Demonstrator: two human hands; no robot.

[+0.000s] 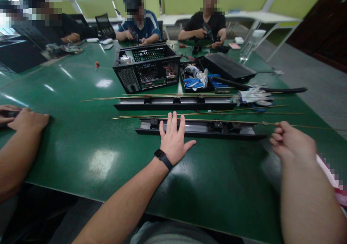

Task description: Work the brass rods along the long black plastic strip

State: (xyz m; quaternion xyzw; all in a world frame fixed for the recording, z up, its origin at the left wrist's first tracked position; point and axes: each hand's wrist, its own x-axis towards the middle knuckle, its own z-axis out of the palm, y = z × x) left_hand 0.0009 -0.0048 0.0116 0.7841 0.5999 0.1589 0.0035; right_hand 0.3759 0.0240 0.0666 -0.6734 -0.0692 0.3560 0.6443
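Note:
My left hand (173,139), a dark watch on its wrist, is spread over the nearer black-and-silver rail (195,133); whether it presses on the rail I cannot tell. To the right, my right hand (294,141) is closed in a pinch around a thin brass-coloured rod (244,122). That rod runs leftward along the top of the rail and sticks out past my fingers on the right. Black blocks (217,125) sit inside the rail's channel. Behind it lies a second similar rail (162,106), with several thin rods (141,116) around both.
An open black computer case (148,69) stands behind the rails. Beside it are a tray with gloves (195,77), a dark panel (230,66), a black tube (284,90) and another glove (256,96). Another person's hands (29,119) rest at left; co-workers sit opposite.

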